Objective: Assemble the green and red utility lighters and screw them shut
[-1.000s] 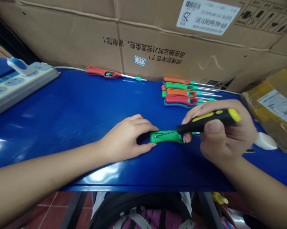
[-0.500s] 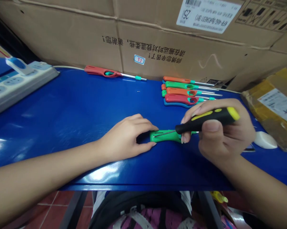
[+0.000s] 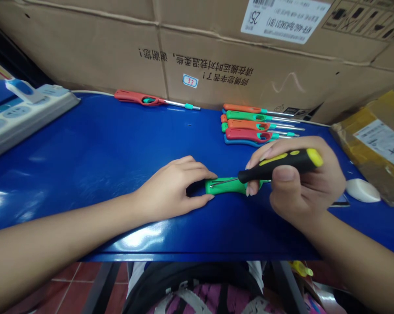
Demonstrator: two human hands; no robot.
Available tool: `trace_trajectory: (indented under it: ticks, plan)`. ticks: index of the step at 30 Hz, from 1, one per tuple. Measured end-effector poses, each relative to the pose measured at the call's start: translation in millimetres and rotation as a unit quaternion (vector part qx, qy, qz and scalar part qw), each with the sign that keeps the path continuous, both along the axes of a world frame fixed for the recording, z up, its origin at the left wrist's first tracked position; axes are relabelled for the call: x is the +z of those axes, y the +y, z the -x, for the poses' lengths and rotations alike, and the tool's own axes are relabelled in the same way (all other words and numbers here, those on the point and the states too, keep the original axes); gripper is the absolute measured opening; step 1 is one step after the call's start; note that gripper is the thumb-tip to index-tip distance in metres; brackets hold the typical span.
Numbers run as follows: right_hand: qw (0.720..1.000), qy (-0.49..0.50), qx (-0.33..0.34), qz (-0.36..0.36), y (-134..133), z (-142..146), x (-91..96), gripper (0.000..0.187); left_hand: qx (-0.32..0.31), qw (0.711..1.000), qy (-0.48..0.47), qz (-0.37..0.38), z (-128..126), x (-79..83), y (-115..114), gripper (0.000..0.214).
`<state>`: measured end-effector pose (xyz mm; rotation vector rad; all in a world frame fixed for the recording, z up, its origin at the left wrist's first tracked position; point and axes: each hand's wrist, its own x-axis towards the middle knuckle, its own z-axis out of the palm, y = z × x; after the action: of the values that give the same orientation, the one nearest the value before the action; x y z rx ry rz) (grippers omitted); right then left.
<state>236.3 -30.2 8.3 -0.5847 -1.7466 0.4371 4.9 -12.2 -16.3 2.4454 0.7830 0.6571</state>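
A green long-nosed lighter [image 3: 227, 186] lies on the blue table with its handle end to the left. My left hand [image 3: 179, 187] pinches that end between thumb and fingers. In my right hand [image 3: 304, 187] is a screwdriver with a black and yellow handle [image 3: 285, 165], held slanting low over the lighter. The screwdriver's thin shaft points left, its tip by the handle's left end; whether it touches a screw I cannot tell. My right fingers hide part of the lighter's trigger end.
Several coloured lighters [image 3: 245, 125] are piled at the back right, and a red lighter [image 3: 141, 98] lies against the big cardboard box [image 3: 101, 52]. A tiny screw-like piece [image 3: 189, 125] rests mid-table. A power strip [image 3: 26, 113] stands left; a white mouse-like object [image 3: 363, 190] and taped carton [image 3: 376, 144] are right.
My right hand and the screwdriver have shifted slightly to the left, the handle's end a little lower. My left hand keeps its hold on the green lighter.
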Motion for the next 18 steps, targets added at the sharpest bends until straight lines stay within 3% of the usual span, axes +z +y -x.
trace_trajectory:
  ticks: [12,18]
  plan:
    - [0.989,0.138,-0.035,0.039,8.2,2.2,1.9,0.012,0.027,0.994,-0.104,0.004,-0.8,3.2,-0.5,0.010]
    - [0.985,0.158,-0.049,0.058,9.8,2.8,3.2,0.013,0.039,0.993,-0.113,0.012,-1.3,3.9,-0.1,0.006]
